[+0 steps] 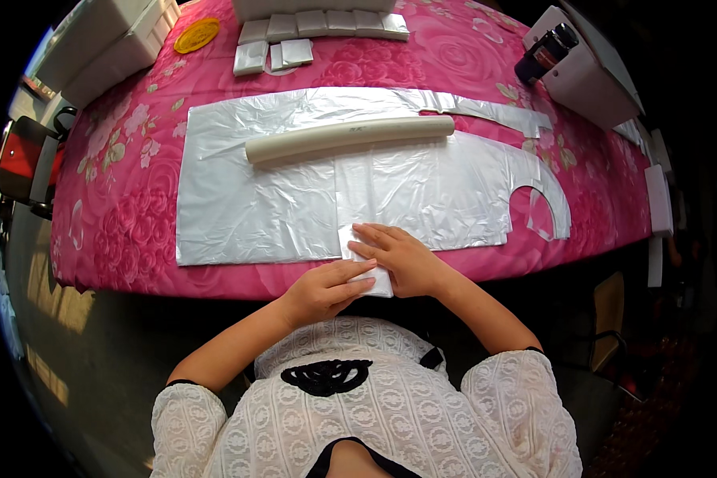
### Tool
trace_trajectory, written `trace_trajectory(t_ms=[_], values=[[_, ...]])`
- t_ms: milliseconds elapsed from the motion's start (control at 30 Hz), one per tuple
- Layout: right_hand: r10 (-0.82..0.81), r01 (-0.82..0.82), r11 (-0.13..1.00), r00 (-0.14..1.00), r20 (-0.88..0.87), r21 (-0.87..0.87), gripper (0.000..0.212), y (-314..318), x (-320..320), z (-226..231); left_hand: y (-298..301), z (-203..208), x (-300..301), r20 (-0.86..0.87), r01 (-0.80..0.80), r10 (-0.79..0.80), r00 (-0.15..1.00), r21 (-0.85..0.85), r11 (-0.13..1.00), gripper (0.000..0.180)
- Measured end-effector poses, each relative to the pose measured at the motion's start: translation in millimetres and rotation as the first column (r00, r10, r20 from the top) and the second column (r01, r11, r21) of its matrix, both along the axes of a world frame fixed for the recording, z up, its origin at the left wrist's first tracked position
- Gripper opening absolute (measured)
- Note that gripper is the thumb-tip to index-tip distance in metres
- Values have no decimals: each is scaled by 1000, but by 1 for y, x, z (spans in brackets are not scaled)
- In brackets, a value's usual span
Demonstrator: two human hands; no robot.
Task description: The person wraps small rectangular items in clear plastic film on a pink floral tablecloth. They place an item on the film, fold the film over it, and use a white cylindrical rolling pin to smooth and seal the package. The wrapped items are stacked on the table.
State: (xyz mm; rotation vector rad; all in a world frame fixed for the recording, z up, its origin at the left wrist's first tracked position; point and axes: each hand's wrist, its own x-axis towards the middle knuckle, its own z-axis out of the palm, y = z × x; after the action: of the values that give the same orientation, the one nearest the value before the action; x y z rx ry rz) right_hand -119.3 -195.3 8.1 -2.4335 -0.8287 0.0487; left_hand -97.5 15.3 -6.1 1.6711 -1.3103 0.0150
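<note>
A small white folded plastic packet [381, 285] is at the near edge of the table, between my two hands. My left hand [324, 290] grips it from the left, fingers pressed together across its middle. From the right, my right hand [405, 261] holds its upper part, with its fingers laid over the top; both thumbs are mostly hidden. Just beyond them, silvery-white plastic sheets [247, 211] are spread out, with curved cut-outs at the right end. A long pale tube [350, 137] rests across the sheets.
A pink flowered cloth [135, 215] covers the table. Several folded white packets [327, 24] stand in a row at the back, near a yellow dish [197, 35]. White foam boxes [115, 56] stand at the back left. A dark bottle [546, 54] is beside a white box [597, 84] on the right.
</note>
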Motion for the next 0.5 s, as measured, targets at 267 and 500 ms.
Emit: trace_trajectory(t_ms=[267,500], values=[[-172,149,974,977,129,170,45,1,18,-24,-2,5,14,243,0,-23,970,92,996,41],[-198,170,974,961,193,151,40,4,13,-23,3,-1,35,274,-243,148,950,355,903,54]])
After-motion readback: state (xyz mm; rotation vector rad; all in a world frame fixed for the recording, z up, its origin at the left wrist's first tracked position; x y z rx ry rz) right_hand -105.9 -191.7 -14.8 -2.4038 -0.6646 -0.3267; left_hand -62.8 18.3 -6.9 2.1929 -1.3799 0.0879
